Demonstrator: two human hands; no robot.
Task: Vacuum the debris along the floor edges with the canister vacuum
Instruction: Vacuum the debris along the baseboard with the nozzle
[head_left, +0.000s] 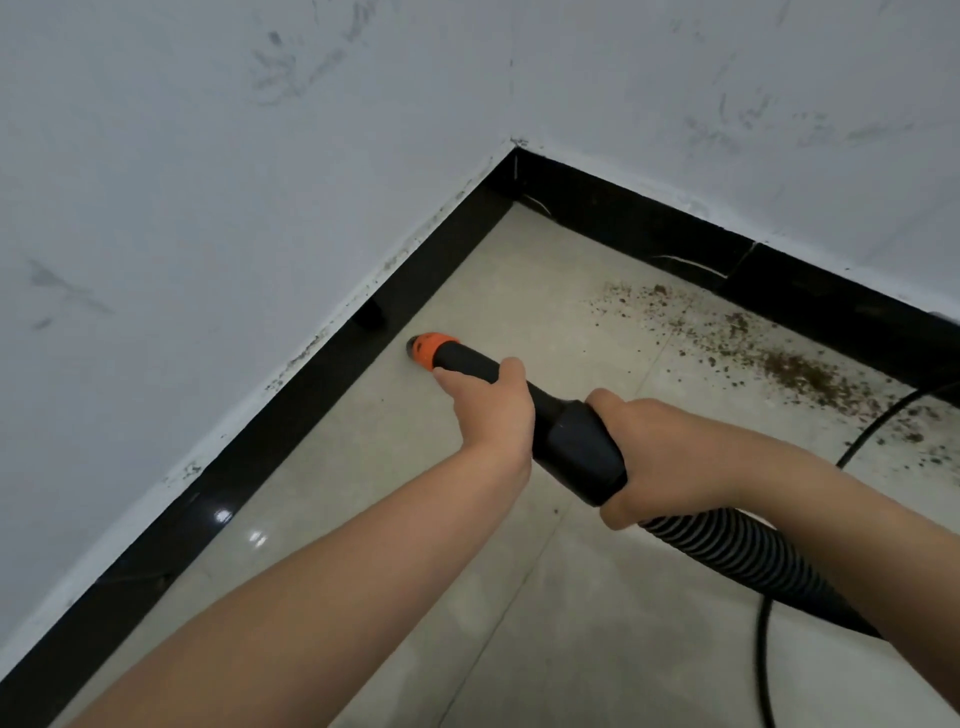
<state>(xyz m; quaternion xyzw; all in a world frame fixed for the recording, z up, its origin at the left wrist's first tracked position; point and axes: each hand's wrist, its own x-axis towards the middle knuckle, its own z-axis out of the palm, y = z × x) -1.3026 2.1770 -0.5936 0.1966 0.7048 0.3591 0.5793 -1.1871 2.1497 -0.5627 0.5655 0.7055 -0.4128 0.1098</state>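
A black vacuum nozzle with an orange tip (430, 348) points down at the pale tiled floor, close to the black skirting board (311, 384) on the left wall. My left hand (491, 402) grips the black tube just behind the orange tip. Further back, my right hand (654, 457) grips the thick black handle section (576, 447), where the ribbed hose (737, 556) begins. Brown debris (779, 358) lies scattered along the right-hand skirting, apart from the nozzle. The canister is out of view.
Two scuffed white walls meet at a corner (514, 148). A black power cord (883, 421) curves over the floor at the right and runs down past the hose. The floor (519, 597) between my arms is pale tile.
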